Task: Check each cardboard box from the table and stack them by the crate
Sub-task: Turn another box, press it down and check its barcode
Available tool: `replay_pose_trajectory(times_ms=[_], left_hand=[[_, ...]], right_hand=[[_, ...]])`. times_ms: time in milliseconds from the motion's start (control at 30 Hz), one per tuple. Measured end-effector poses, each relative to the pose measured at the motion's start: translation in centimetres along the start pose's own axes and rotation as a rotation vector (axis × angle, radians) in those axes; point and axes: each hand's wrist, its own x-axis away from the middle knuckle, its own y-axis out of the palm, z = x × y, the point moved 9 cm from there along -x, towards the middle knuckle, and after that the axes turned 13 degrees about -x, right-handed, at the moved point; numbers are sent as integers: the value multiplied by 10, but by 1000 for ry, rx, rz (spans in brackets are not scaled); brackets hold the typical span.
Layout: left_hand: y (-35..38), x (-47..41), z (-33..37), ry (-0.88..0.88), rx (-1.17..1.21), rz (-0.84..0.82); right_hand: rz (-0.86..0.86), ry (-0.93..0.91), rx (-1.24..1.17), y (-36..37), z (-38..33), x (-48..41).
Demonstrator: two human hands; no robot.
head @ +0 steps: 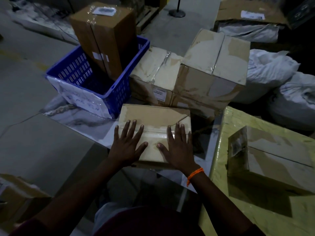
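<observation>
A flat taped cardboard box (pixel 153 116) lies in front of me, just right of the blue crate (pixel 119 92). My left hand (pixel 127 143) and my right hand (pixel 177 149) both rest flat on its top, fingers spread and straight. A tall brown box (pixel 104 36) stands upright inside the crate. Behind the flat box, a low box (pixel 153 70) and a larger box (pixel 214 65) stacked on another sit side by side. One more cardboard box (pixel 276 154) rests on the yellow-covered table (pixel 230 184) at my right.
White sacks (pixel 269 68) lie to the right behind the table. An open carton (pixel 247 12) sits far back right, with a post base (pixel 177 13) near it. A grey board (pixel 42 147) and another carton (pixel 15 193) are at my left. Bare floor lies left of the crate.
</observation>
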Motion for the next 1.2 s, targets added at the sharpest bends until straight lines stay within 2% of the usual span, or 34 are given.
replay_pose_trajectory(times_ms=[100, 200, 300, 367, 500, 633, 867, 1033, 1200], left_hand=[[1, -3, -16, -174, 110, -57], [-8, -8, -29, -371, 299, -96], [-13, -16, -47, -570, 643, -81], [-13, -21, -59, -672, 899, -18], [-20, -19, -66, -745, 1070, 25], [-30, -7, -82, -725, 1036, 112], [-60, 12, -98, -743, 1074, 331], [-48, 27, -95, -828, 1159, 300], [-33, 45, -95, -923, 1215, 258]], right_hand=[[75, 147, -213, -14, 13, -2], [150, 350, -568, -24, 41, -15], [169, 546, -925, -23, 70, -30], [154, 552, -1013, -31, 71, -34], [209, 535, -1040, -48, 65, -35], [367, 420, -1038, -72, 54, -21], [489, 268, -1116, -112, 36, -1], [502, 325, -1216, -99, 43, 18], [503, 386, -1208, -84, 42, 42]])
